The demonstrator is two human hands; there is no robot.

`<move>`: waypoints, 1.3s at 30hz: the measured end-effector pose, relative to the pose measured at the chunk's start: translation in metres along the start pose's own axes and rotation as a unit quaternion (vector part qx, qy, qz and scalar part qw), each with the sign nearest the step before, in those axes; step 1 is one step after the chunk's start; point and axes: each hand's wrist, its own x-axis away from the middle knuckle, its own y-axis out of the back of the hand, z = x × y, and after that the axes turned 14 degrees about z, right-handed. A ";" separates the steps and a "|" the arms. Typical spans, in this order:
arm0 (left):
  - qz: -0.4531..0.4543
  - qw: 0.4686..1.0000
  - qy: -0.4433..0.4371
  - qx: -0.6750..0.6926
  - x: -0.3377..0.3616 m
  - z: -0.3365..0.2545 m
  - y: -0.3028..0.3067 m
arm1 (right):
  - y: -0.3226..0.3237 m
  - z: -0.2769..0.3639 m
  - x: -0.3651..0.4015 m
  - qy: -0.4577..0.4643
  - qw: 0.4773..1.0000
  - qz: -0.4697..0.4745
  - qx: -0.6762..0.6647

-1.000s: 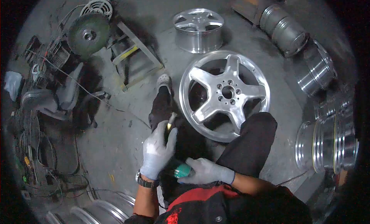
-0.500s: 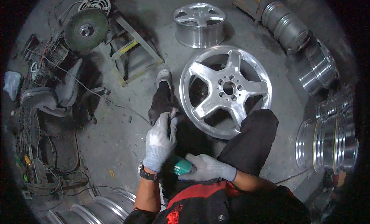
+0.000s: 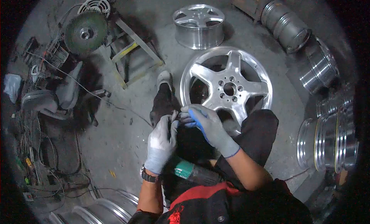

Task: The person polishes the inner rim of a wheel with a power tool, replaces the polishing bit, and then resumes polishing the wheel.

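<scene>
My left hand [image 3: 159,145], in a pale grey glove, is closed with its fingertips pinched. Whatever lies between them is too small and dark to name. Close to those fingertips is my right hand [image 3: 210,125], gloved in grey with a blue palm, its fingers curled and pressed together around something hidden. A green and black power tool [image 3: 185,170] rests across my lap, below both hands and touched by neither palm. Beyond my knees a polished five-spoke wheel rim [image 3: 216,79] lies face up on the floor.
Another rim [image 3: 199,31] stands behind it. Several shiny rims [image 3: 325,143] line the right side, and more [image 3: 92,212] lie at the lower left. A large round disc [image 3: 85,32] sits by a metal stand [image 3: 135,44]. A cable [image 3: 86,87] crosses the floor.
My right hand has let go of the power tool and risen forward to my left fingertips. The tool stays on my lap. My left hand has shifted only slightly.
</scene>
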 end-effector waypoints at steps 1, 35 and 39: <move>-0.002 1.000 -0.001 -0.002 0.000 0.001 0.001 | -0.001 0.004 -0.006 0.021 0.996 0.003 -0.087; -0.051 0.998 0.003 0.031 0.002 0.003 -0.004 | 0.007 0.013 -0.023 -0.023 0.998 0.050 0.014; -0.053 0.998 0.002 0.020 0.004 0.005 -0.004 | 0.009 0.015 -0.021 -0.026 0.998 0.063 0.015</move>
